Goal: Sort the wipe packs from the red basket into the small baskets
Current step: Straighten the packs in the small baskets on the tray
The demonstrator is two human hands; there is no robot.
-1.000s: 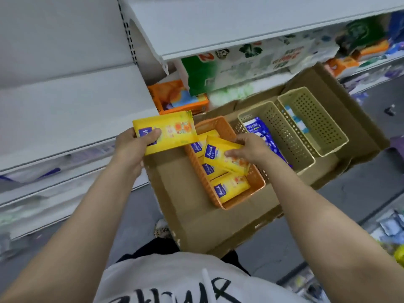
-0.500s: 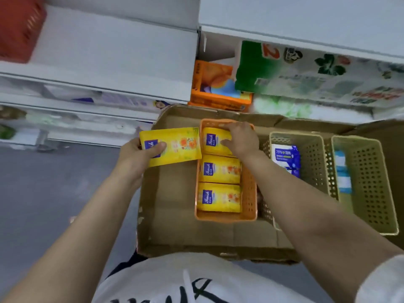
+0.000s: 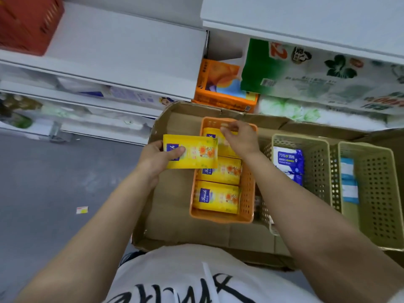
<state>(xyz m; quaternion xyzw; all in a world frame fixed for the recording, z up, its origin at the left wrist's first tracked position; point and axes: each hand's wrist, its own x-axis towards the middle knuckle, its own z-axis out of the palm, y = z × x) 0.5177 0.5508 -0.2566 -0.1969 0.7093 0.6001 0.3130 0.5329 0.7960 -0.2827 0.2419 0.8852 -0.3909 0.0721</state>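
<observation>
My left hand (image 3: 156, 159) has its grip closed on a yellow wipe pack (image 3: 192, 154), thumb across the blue label, holding it flat just left of the orange basket (image 3: 248, 189) and overlapping its left rim. My right hand (image 3: 239, 137) is over the far end of that basket, fingers pinched close together above the farthest yellow pack; I cannot tell if they actually hold anything. Two more yellow packs (image 3: 217, 196) lie flat in the basket, nearer to me. To the right, a beige basket (image 3: 319, 154) holds blue packs (image 3: 288, 159), and a second beige basket (image 3: 376, 189) farther right holds light blue packs (image 3: 349, 182). All three sit in a cardboard tray (image 3: 172, 217). The red basket (image 3: 28, 20) is up on the shelf (image 3: 122, 51), far left.
</observation>
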